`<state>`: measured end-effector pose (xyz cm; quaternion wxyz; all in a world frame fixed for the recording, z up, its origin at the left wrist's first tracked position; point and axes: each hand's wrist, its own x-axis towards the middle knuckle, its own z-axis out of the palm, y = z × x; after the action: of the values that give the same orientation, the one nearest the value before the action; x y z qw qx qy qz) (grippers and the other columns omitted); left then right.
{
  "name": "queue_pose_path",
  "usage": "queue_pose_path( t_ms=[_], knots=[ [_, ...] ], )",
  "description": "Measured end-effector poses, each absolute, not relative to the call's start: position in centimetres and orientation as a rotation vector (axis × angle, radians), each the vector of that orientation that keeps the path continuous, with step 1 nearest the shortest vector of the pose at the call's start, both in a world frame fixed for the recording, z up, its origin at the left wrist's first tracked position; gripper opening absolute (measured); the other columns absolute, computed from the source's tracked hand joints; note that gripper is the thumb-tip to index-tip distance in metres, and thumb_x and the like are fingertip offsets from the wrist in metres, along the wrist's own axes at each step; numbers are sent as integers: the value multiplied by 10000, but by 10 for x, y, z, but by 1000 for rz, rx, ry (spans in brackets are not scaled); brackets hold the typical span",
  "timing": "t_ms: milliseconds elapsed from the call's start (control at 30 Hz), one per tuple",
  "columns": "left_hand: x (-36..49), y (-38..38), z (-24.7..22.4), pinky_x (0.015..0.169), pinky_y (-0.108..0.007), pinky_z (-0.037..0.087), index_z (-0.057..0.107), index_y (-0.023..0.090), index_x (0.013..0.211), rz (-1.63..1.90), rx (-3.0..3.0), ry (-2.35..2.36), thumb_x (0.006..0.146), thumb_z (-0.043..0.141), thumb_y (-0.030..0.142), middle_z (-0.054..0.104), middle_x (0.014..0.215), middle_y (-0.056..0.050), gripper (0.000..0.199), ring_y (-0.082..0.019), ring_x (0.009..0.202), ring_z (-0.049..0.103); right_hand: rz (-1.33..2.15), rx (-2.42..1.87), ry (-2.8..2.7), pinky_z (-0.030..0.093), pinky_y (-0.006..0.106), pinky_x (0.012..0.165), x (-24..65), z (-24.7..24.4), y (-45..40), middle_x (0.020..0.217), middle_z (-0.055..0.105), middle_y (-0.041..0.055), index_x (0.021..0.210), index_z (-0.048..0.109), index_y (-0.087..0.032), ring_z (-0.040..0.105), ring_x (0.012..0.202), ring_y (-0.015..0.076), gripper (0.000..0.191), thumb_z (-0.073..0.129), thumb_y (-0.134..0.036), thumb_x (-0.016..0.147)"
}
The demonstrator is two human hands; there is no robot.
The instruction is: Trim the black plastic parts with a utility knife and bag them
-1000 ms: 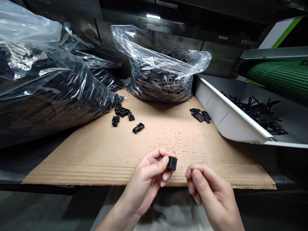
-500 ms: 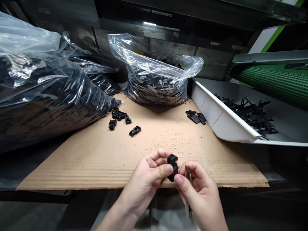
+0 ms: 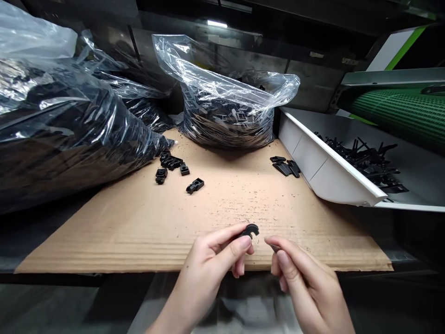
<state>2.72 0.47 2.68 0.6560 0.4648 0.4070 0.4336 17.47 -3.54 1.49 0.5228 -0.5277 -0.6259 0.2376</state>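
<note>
Between thumb and fingers, my left hand (image 3: 222,257) pinches a small black plastic part (image 3: 251,229) with a hook-shaped, notched end. My right hand (image 3: 306,278) is closed around a slim metal utility knife (image 3: 274,247); just a bit of its blade shows, and the fingers hide the rest. A small gap separates the blade from the plastic part. Both hands are over the front edge of the cardboard sheet (image 3: 139,232). A single black plastic part (image 3: 195,185) lies on the cardboard beyond my left hand, and a cluster of similar parts (image 3: 170,161) lies farther back.
Flat black pieces (image 3: 285,167) lie beside a white tray (image 3: 333,178) holding a heap of thin black parts (image 3: 368,162). An open clear bag (image 3: 227,116) of black parts stands at the back. A large filled bag (image 3: 69,134) covers the left; a green conveyor belt (image 3: 399,109) is right.
My right hand has moved right, drawing the knife away from the part. My left hand has turned the part, so its hooked end now points right.
</note>
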Motion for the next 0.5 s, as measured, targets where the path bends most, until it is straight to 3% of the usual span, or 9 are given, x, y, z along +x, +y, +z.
queue_pose_path(
  t_ms=[133, 300, 500],
  knots=[
    [28, 1, 26, 533, -222, 370, 622, 151, 697, 987, 1309, 1022, 824, 504, 250, 507, 541, 21, 199, -107, 502, 444, 255, -1213, -1659, 485, 266, 616, 179, 12, -33, 794, 657, 34, 1018, 598, -217, 600, 655, 154, 277, 507, -69, 801],
    [34, -1, 21, 534, -215, 374, 569, 184, 691, 1053, 1473, 1099, 839, 469, 237, 471, 556, 32, 186, -117, 520, 472, 210, -1224, -1699, 472, 240, 490, 166, 2, -32, 765, 650, 51, 1067, 561, -175, 549, 502, 118, 295, 493, -51, 808],
    [36, -3, 20, 524, -196, 394, 553, 195, 698, 1070, 1504, 1092, 840, 463, 220, 470, 578, 32, 170, -114, 525, 484, 354, -1250, -1671, 407, 212, 401, 158, 0, -29, 617, 561, 12, 914, 587, -155, 469, 417, 87, 174, 432, -111, 848]
  ],
)
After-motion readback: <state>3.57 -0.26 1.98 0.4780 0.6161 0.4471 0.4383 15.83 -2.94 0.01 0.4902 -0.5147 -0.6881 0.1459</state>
